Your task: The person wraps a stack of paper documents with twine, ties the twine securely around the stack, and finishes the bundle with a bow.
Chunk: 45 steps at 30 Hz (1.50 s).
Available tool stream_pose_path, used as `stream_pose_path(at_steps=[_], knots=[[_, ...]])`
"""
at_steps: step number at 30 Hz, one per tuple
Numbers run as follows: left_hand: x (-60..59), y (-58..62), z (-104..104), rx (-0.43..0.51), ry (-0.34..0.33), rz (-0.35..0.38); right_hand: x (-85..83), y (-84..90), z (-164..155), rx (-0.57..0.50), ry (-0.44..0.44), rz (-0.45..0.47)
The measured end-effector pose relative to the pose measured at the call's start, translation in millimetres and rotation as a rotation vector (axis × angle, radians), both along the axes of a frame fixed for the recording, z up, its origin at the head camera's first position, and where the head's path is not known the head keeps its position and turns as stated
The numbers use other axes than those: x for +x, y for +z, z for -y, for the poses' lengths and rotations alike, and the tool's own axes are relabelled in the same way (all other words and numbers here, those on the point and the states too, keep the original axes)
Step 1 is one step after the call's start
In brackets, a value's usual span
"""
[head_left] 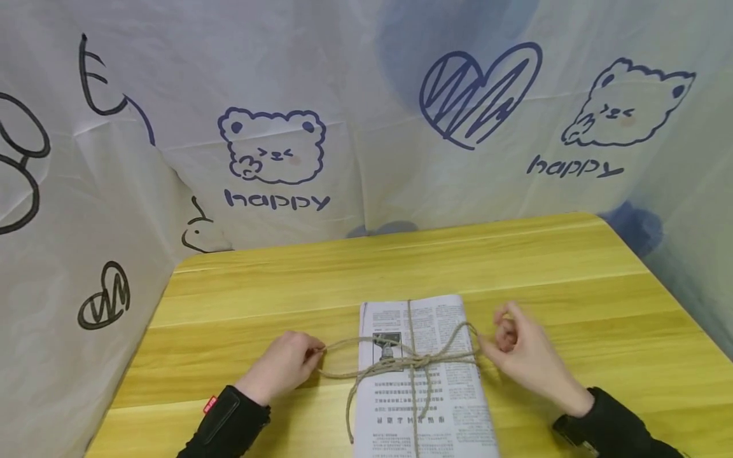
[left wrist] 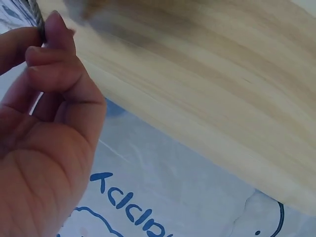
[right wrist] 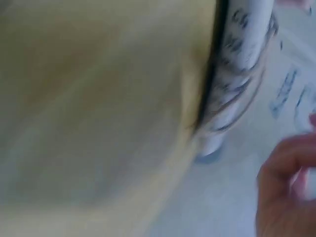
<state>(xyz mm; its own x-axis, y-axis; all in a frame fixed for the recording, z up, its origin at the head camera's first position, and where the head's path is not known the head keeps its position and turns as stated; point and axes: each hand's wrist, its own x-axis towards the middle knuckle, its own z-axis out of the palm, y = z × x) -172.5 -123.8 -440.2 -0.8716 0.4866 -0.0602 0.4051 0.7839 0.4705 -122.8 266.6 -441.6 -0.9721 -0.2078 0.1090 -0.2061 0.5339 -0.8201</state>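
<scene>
A folded stack of newspaper lies on the yellow wooden desk, at the middle of the near edge, its long side running away from the person. It is grey-white, printed in dense columns with a small dark photograph near its left edge. A brown twine is bound around it both lengthwise and crosswise, and the strands meet in a bow knot near the middle of the bundle. One loop of the bow reaches out past the paper's left edge, another arches toward its right edge, and a loose end trails down the paper's left side toward the near edge of the desk.

The left hand rests on the desk just left of the newspaper, fingers curled, pinching the left loop between thumb and fingertips; the left wrist view shows the twine caught there. The right hand sits at the paper's right edge with fingers curled at the right loop. It seems to pinch that loop, though the blurred right wrist view does not confirm it.

A white cloth printed with bears, hearts and the word "happy" stands behind the far edge of the desk.
</scene>
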Motion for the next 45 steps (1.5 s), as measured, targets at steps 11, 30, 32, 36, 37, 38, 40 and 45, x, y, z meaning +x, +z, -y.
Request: stream_pose_path(at_steps=[11, 30, 32, 36, 37, 38, 40, 45], knots=[[6.0, 0.6, -24, -0.066, -0.067, -0.221, 7.2, -0.6, 54, 0.485, 0.552, -0.322], [6.6, -19.8, -26, -0.016, -0.299, -0.184, 12.7, 2.3, 22, 0.409, 0.714, -0.282], [5.4, -19.4, -25, -0.024, -0.289, -0.185, 13.8, 3.3, 9, 0.350, 0.736, -0.236], [4.5, -18.4, -25, -0.035, -0.292, -0.186, 16.0, 5.1, -12, 0.308, 0.771, -0.122], [4.5, -18.5, -26, -0.034, -0.298, -0.189, 16.3, 5.2, -16, 0.311, 0.776, -0.100], [4.6, -18.8, -26, -0.035, -0.304, -0.195, 16.3, 5.2, -19, 0.318, 0.780, -0.086], [5.0, -19.6, -28, -0.035, -0.315, -0.209, 15.8, 6.0, -23, 0.318, 0.797, -0.060], [4.7, -22.1, -33, -0.027, -0.326, -0.249, 6.0, 9.5, -25, 0.139, 0.804, -0.015]])
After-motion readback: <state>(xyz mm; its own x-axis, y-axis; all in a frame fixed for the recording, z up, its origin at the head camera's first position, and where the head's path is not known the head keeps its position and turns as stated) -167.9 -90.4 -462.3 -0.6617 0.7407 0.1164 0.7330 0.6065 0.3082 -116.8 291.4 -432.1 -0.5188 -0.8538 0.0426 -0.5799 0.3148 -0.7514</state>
